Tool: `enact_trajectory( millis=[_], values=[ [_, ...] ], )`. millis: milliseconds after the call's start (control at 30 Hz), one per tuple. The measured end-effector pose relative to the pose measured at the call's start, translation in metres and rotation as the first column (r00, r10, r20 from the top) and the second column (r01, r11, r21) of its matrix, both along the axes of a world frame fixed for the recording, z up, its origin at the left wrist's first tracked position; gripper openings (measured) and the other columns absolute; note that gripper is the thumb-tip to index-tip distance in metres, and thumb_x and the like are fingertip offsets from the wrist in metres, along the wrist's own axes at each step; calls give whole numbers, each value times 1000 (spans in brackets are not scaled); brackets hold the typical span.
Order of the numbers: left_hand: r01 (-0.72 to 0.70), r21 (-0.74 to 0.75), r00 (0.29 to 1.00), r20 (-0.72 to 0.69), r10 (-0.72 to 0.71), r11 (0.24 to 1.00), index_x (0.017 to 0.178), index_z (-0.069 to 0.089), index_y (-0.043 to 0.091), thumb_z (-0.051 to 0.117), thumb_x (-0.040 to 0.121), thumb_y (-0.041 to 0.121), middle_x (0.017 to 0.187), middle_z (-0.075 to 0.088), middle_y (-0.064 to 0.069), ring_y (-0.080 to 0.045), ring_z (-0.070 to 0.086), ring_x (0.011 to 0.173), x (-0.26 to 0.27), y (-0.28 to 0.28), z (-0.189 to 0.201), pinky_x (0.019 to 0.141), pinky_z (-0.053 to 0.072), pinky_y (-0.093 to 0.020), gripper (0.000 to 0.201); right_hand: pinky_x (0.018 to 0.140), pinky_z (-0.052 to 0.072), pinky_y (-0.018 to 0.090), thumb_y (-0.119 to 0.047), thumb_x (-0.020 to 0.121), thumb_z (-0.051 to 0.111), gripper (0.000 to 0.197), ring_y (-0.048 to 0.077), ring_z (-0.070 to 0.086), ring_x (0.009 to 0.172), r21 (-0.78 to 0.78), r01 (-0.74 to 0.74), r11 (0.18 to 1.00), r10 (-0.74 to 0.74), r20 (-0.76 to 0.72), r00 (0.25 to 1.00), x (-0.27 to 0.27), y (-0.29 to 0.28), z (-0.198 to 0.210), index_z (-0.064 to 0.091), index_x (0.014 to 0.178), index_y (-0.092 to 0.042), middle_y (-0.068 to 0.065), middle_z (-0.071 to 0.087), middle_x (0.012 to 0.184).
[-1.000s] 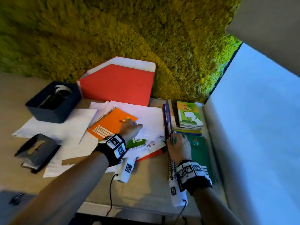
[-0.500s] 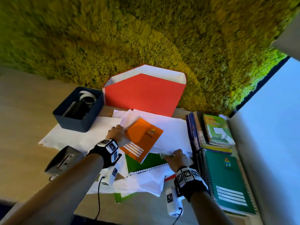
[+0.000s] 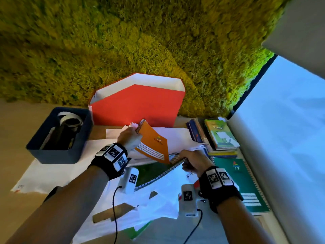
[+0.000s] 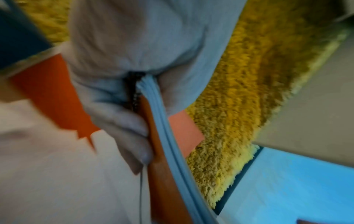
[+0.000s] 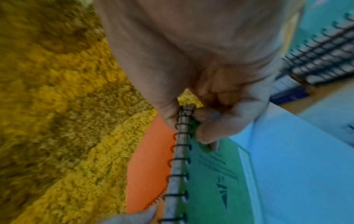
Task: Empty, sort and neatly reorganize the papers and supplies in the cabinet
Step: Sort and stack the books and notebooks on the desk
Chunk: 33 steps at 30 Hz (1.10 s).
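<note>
My left hand grips an orange spiral notebook by its coil edge and holds it tilted up off the paper pile; in the left wrist view the fingers curl round the notebook together with some sheets. My right hand pinches the coil end of a green spiral notebook that lies among loose white papers. The right wrist view shows the green notebook gripped at its top corner with the orange cover just behind it.
A red folder leans against the moss wall. A dark blue bin stands at the left. At the right lie a stack of books and another green notebook, beside a white panel. Papers cover the wooden surface.
My left hand has lifted the orange notebook up on its edge from lying flat. My right hand has moved from the white sheets to the coil of the green notebook.
</note>
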State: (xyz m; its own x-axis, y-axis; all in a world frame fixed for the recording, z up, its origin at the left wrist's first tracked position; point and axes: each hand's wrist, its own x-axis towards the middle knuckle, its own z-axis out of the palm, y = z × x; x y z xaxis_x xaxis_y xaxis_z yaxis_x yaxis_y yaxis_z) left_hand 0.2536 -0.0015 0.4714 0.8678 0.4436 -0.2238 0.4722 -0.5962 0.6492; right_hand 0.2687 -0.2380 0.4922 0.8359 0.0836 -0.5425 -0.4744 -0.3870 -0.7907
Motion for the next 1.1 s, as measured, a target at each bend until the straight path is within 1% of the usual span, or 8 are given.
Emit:
enact_trajectory(
  millis=[167, 233, 367, 533, 767, 867, 967, 1100],
  values=[
    [163, 243, 985, -90, -145, 956, 76, 60, 6, 59, 90, 34, 97, 70, -19, -34, 65, 85, 7, 2, 26, 63, 41, -30, 32, 63, 58, 32, -22, 86, 59, 13, 19, 65, 62, -21, 98, 995, -89, 249, 964, -8, -21, 30, 62, 82, -11, 8, 66, 77],
    [195, 280, 981, -41, -191, 940, 88, 64, 4, 54, 93, 36, 100, 69, -20, -35, 65, 90, 8, -8, 35, 65, 39, -29, 34, 70, 59, 37, -29, 84, 58, 15, 21, 67, 71, -1, 159, 987, -149, 337, 930, -6, -37, 35, 65, 80, -16, 5, 70, 75],
    [242, 257, 955, 107, -277, 935, 80, 51, 12, 46, 99, 32, 92, 65, -17, -29, 53, 75, 10, -44, 54, 62, 33, -29, 28, 77, 56, 54, -50, 64, 58, 36, 31, 68, 80, 0, 254, 967, -219, 506, 834, -6, -73, 46, 63, 80, -18, 7, 71, 79],
    [260, 157, 916, 271, -295, 953, 105, 55, 7, 44, 102, 29, 94, 59, -8, -33, 57, 91, 17, -96, 78, 72, 44, -34, 24, 66, 48, 43, -38, 68, 64, 18, 24, 56, 73, 240, 374, 896, -440, 595, 672, -22, -121, 59, 61, 70, -20, 7, 61, 74],
    [143, -129, 885, 461, -68, 981, 100, 52, 0, 47, 99, 21, 107, 59, -29, -42, 58, 98, 24, -161, 84, 73, 44, -44, 22, 66, 41, 34, -11, 88, 63, 19, 21, 55, 71, 480, 378, 792, -610, 578, 542, -28, -192, 74, 55, 73, -19, 11, 62, 76],
    [83, -232, 869, 493, 44, 969, 104, 52, -1, 47, 99, 19, 106, 61, -27, -41, 60, 95, 23, -181, 79, 66, 41, -37, 21, 69, 44, 36, -6, 84, 68, 19, 20, 57, 71, 413, 423, 807, -589, 626, 511, -16, -218, 70, 59, 73, -19, 10, 64, 76],
    [18, -294, 863, 487, 133, 956, 111, 52, 0, 49, 100, 20, 105, 63, -23, -34, 60, 87, 21, -196, 74, 65, 35, -30, 23, 74, 54, 45, -18, 79, 71, 6, 24, 66, 74, 287, 437, 852, -510, 643, 572, 5, -238, 55, 66, 79, -20, 9, 70, 82],
    [-45, -294, 864, 469, 185, 955, 118, 53, 1, 51, 100, 21, 105, 64, -17, -22, 52, 81, 11, -211, 65, 65, 34, -27, 28, 95, 49, 38, -19, 88, 66, 33, 20, 64, 99, -39, 411, 911, -244, 752, 612, 35, -251, 24, 59, 120, -15, 3, 67, 106]
  ],
)
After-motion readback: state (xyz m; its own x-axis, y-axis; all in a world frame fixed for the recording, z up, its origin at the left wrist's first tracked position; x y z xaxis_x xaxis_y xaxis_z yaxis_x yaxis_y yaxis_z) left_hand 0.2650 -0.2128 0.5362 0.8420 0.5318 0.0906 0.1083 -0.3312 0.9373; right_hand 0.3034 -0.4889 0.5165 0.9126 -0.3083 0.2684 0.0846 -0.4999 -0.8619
